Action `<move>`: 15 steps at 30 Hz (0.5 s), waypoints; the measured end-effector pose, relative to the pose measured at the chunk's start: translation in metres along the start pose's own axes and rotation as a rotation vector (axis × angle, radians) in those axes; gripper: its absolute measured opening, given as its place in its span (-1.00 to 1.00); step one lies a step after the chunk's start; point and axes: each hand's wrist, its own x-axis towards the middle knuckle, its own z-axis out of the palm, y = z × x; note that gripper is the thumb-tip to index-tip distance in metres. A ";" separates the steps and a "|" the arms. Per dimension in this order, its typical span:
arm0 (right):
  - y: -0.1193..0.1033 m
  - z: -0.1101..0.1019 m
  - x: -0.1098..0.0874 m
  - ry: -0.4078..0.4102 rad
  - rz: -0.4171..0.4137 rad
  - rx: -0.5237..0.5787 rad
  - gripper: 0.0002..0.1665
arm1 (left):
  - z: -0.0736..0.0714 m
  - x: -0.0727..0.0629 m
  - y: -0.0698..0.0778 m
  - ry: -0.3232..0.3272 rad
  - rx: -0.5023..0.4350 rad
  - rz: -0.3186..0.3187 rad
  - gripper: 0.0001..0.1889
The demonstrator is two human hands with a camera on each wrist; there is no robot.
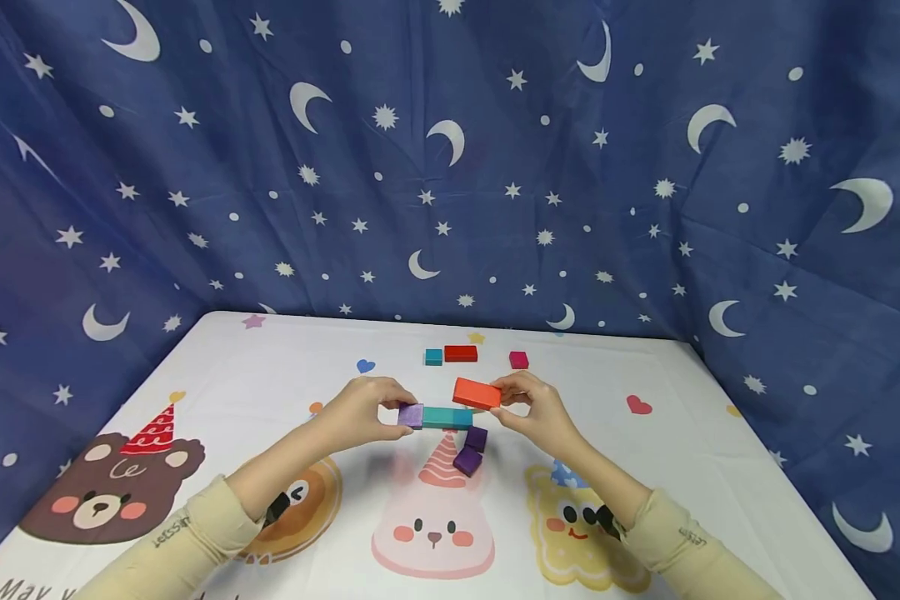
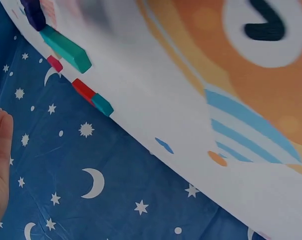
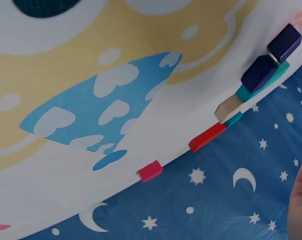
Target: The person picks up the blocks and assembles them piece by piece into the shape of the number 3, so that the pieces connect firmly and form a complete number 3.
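Observation:
My left hand (image 1: pixel 367 410) pinches a small purple block (image 1: pixel 411 416) between thumb and fingers. In the head view this block lines up with the left end of a long teal block (image 1: pixel 447 418). My right hand (image 1: pixel 534 403) grips an orange-red rectangular block (image 1: pixel 476 393) by its right end, over the right end of the teal one. Two dark purple blocks (image 1: pixel 468 460) lie just in front. A wood-coloured block (image 3: pixel 227 108) shows beside the teal block in the right wrist view. Each wrist view catches only part of its hand at the edge.
Farther back on the table lie a small teal block (image 1: pixel 433 357), a red rectangular block (image 1: pixel 461 353) and a pink-red block (image 1: pixel 519 360). A white cloth with cartoon animals (image 1: pixel 285 350) covers the table. Behind it hangs a blue starry curtain (image 1: pixel 495 167).

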 end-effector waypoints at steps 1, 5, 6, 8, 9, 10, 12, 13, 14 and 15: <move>-0.002 0.002 -0.001 -0.009 -0.014 -0.008 -0.63 | 0.000 -0.004 -0.001 0.000 0.010 0.006 -0.69; -0.007 0.009 -0.007 -0.032 -0.063 -0.029 -0.64 | 0.001 -0.018 -0.003 0.013 0.045 0.029 -0.72; -0.008 0.011 -0.008 -0.043 -0.070 -0.031 -0.64 | 0.000 -0.021 -0.004 0.012 0.050 0.027 -0.73; -0.010 0.014 -0.009 -0.059 -0.080 -0.033 -0.64 | 0.000 -0.025 -0.004 0.007 0.061 0.025 -0.73; -0.011 0.016 -0.009 -0.070 -0.081 -0.033 -0.64 | 0.000 -0.026 -0.005 0.002 0.064 0.026 -0.73; -0.012 0.017 -0.009 -0.082 -0.079 -0.032 -0.63 | 0.000 -0.028 -0.005 -0.002 0.066 0.029 -0.73; -0.013 0.021 -0.008 -0.109 -0.076 -0.037 -0.62 | -0.001 -0.030 -0.006 -0.014 0.066 0.031 -0.73; -0.014 0.023 -0.008 -0.119 -0.071 -0.039 -0.62 | 0.000 -0.030 -0.006 -0.018 0.066 0.034 -0.73; -0.015 0.025 -0.008 -0.133 -0.067 -0.043 -0.61 | 0.000 -0.031 -0.007 -0.024 0.059 0.033 -0.72; -0.016 0.027 -0.008 -0.149 -0.066 -0.043 -0.61 | -0.001 -0.032 -0.008 -0.028 0.054 0.034 -0.72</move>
